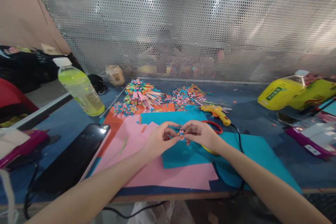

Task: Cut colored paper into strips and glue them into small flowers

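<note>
A small pink, orange and blue paper piece (181, 134) is pinched between my left hand (164, 136) and my right hand (196, 133), both closed at the fingertips. Under them lie blue paper (178, 155) and pink paper (147, 175). Red-handled scissors (215, 126) are partly hidden by my right hand. Just behind it rests a yellow glue gun (216, 112). Farther back stand a cone-like stack of colourful paper strips (139, 92), a smaller cluster (123, 109) and a loose heap of thin strips (186, 95).
On the left are a green drink bottle (80, 89), a black phone (73, 157) and a purple power strip (23, 147). Yellow bottles (282, 92) and another power strip (309, 141) sit right. A perforated metal panel (194, 24) bounds the back; a black cable (240, 140) crosses the table.
</note>
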A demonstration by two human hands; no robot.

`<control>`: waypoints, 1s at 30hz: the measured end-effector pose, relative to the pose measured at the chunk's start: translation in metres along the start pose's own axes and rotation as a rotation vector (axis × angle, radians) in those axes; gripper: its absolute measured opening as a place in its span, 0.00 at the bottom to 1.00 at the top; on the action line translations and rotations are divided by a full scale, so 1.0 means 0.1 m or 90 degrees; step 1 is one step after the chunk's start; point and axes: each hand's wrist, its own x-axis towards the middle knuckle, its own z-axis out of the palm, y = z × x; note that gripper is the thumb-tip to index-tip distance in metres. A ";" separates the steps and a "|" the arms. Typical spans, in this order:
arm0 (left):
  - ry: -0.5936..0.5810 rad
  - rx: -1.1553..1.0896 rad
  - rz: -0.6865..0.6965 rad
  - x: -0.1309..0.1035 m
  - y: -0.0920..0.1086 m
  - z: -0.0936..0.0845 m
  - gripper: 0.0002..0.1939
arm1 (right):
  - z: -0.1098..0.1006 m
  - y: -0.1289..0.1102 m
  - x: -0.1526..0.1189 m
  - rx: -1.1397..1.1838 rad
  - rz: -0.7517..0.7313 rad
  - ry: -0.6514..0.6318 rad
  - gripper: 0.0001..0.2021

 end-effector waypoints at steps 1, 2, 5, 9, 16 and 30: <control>-0.004 0.003 0.002 0.00 -0.01 0.00 0.18 | 0.00 0.00 0.00 0.003 0.001 0.001 0.14; -0.008 0.003 0.002 0.00 -0.01 0.00 0.18 | 0.00 -0.01 0.00 0.008 0.004 0.003 0.13; -0.003 -0.014 -0.005 0.00 -0.02 -0.01 0.17 | 0.00 -0.03 -0.01 0.027 0.019 0.008 0.12; 0.007 -0.037 -0.021 0.02 -0.02 0.00 0.18 | -0.01 -0.05 -0.01 0.051 0.019 0.006 0.13; 0.007 -0.042 -0.024 0.02 0.00 0.00 0.18 | -0.03 -0.02 -0.02 0.032 0.016 -0.002 0.14; 0.081 0.398 0.090 -0.05 0.24 -0.34 0.12 | -0.08 0.00 -0.03 -0.097 -0.033 0.057 0.13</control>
